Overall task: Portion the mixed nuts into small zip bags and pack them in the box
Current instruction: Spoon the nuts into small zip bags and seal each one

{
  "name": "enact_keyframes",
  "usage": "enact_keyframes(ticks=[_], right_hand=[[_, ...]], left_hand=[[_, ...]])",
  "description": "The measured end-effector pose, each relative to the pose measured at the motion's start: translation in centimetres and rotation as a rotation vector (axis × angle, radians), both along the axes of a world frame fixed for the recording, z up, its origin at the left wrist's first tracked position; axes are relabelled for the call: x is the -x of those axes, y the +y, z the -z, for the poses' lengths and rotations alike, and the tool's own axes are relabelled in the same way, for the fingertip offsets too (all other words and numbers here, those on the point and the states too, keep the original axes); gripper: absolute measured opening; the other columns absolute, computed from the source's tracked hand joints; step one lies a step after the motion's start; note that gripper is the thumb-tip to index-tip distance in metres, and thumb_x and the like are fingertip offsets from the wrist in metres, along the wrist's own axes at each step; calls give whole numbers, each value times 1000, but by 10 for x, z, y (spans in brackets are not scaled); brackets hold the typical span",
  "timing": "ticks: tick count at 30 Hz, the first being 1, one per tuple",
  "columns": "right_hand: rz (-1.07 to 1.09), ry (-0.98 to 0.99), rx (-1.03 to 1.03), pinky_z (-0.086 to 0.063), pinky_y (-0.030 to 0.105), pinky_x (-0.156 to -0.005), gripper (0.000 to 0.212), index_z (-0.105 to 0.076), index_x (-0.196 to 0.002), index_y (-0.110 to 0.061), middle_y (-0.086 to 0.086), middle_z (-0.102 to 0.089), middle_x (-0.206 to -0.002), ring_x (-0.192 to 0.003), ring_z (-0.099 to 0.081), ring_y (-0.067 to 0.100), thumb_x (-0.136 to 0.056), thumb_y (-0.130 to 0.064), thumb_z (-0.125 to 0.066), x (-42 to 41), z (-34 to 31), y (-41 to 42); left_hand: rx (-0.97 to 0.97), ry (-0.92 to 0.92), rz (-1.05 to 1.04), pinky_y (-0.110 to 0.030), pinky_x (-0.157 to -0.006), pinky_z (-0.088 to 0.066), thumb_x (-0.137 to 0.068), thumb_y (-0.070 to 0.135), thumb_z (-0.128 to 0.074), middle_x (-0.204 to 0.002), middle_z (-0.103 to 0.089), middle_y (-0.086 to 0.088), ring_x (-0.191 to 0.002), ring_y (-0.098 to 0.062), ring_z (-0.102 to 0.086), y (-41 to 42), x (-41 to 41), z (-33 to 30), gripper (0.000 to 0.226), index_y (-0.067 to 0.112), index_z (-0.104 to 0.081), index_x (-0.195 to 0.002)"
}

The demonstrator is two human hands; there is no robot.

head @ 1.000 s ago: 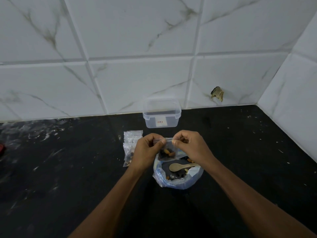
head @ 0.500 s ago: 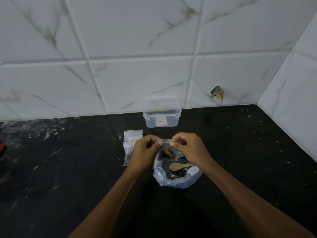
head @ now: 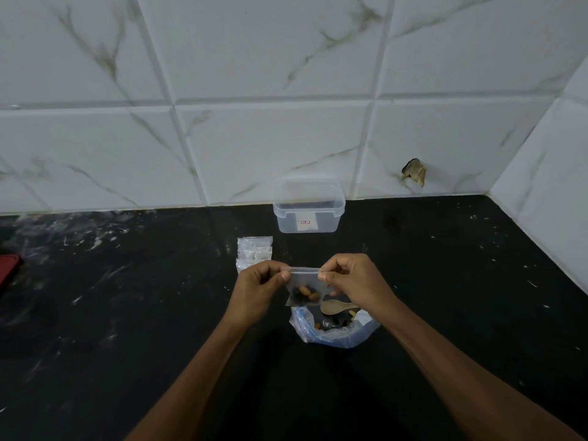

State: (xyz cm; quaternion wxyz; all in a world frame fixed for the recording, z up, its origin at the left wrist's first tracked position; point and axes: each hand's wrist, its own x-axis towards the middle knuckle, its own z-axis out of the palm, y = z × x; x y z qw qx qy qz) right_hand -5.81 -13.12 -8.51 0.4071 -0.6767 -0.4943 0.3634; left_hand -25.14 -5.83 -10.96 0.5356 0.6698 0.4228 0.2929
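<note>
A small clear zip bag (head: 304, 286) with a few nuts in its bottom hangs between my hands above the counter. My left hand (head: 257, 289) pinches its top left corner and my right hand (head: 356, 280) pinches its top right corner, along the zip strip. Below it sits a large rolled-down plastic bag of mixed nuts (head: 334, 329) with a wooden spoon (head: 335, 307) lying in it. A stack of small zip bags (head: 254, 251) lies to the left behind my left hand. A clear plastic box (head: 308, 206) stands at the back by the wall.
The black counter (head: 127, 313) meets a white tiled wall at the back and on the right. A red object (head: 8, 270) lies at the far left edge. A chipped spot (head: 413, 173) marks the back wall.
My hands have moved apart along the top of the small zip bag, from pinching near its middle to pinching its two corners. The bag now hangs flat between them.
</note>
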Motion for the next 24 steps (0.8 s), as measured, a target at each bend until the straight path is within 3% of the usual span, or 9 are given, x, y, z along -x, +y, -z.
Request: enact_keyframes(ticks=[4, 11, 14, 18, 24], right_hand=[[-47, 82, 63, -60, 30, -67, 7, -69, -86, -13, 4, -69, -90, -86, -70, 21, -90, -11, -64, 16, 8, 9], [1, 273, 193, -61, 35, -72, 7, -69, -92, -6, 10, -71, -93, -86, -72, 20, -91, -10, -63, 56, 29, 38], [52, 347, 298, -61, 31, -70, 6, -67, -88, -5, 14, -69, -98, -89, -71, 24, -91, -8, -63, 72, 40, 53], [113, 312, 363, -59, 27, -61, 10, -64, -82, -8, 18, -68, -101, -86, -71, 25, -91, -5, -60, 90, 54, 69], [176, 249, 373, -60, 29, -63, 18, -63, -77, -9, 14, -66, -96, -84, -70, 23, -92, -1, -56, 98, 67, 84]], left_hand=[[42, -10, -77, -36, -76, -60, -95, 10, -59, -94, -71, -7, -88, -22, -70, 5, 22, 10, 11, 10, -68, -90], [39, 65, -179, -18, -63, -54, -95, 9, -57, -87, -70, -7, -74, -5, -68, 16, 50, 18, 12, 3, -67, -91], [58, 141, -242, -25, -67, -56, -95, 12, -59, -84, -72, -6, -75, -14, -69, 25, 59, 31, 12, 10, -69, -88], [134, 182, -326, -44, -68, -58, -95, 13, -61, -73, -71, -9, -62, -19, -65, 37, 65, 52, 15, 12, -68, -82], [164, 195, -374, -47, -73, -59, -93, 18, -63, -76, -72, -4, -74, -26, -70, 49, 67, 69, 15, 19, -70, -80]])
